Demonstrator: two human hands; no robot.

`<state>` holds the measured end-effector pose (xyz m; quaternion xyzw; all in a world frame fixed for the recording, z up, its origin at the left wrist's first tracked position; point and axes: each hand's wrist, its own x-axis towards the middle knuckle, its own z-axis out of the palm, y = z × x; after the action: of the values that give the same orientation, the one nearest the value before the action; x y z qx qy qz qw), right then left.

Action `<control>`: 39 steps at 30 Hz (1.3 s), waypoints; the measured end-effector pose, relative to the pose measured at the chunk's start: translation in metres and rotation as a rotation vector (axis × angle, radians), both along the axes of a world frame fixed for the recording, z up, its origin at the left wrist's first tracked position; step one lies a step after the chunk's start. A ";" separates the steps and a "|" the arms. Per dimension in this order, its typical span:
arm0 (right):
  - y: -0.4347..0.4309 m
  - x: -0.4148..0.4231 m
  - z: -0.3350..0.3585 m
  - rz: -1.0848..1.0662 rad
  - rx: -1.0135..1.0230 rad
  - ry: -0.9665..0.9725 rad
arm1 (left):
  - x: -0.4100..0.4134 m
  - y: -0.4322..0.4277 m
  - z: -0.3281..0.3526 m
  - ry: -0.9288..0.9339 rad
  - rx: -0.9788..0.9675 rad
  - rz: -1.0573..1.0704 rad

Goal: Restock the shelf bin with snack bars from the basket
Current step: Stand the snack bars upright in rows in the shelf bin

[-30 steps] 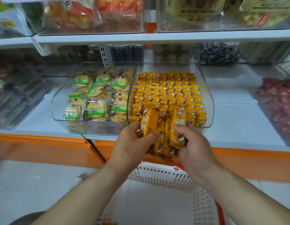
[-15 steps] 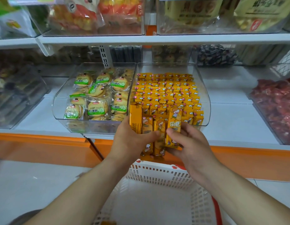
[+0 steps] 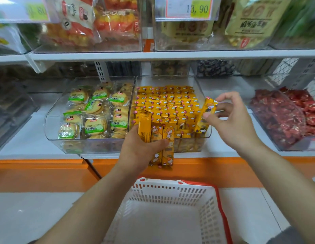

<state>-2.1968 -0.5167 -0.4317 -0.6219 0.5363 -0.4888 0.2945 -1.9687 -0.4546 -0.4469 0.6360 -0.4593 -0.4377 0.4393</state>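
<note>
Over the shelf bin [image 3: 165, 81], the right hand [image 3: 230, 120] pinches one snack bar [image 3: 208, 107], now pulled apart from the bundle [image 3: 156, 134] the left hand [image 3: 137, 150] grips, ready for slotting.

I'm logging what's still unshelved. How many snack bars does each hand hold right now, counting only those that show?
left hand, bundle of bars: 3 showing; more may hide behind
right hand, single bar: 1
Total: 4 visible
</note>
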 end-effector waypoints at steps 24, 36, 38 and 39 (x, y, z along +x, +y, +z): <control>-0.025 -0.022 -0.006 0.169 -0.011 0.821 | -0.005 -0.008 -0.015 -0.052 0.020 0.004; -0.051 -0.021 -0.016 0.228 0.049 0.818 | -0.004 -0.007 -0.014 -0.043 0.020 0.018; -0.056 -0.021 -0.014 0.225 0.027 0.844 | -0.004 -0.008 -0.015 -0.043 0.011 0.020; -0.059 -0.021 -0.012 0.226 -0.013 0.870 | -0.004 -0.008 -0.015 -0.042 0.004 0.018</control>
<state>-2.2182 -0.5756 -0.4432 -0.8262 0.5358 -0.1497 0.0892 -1.9725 -0.4630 -0.4618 0.6500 -0.4618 -0.4214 0.4321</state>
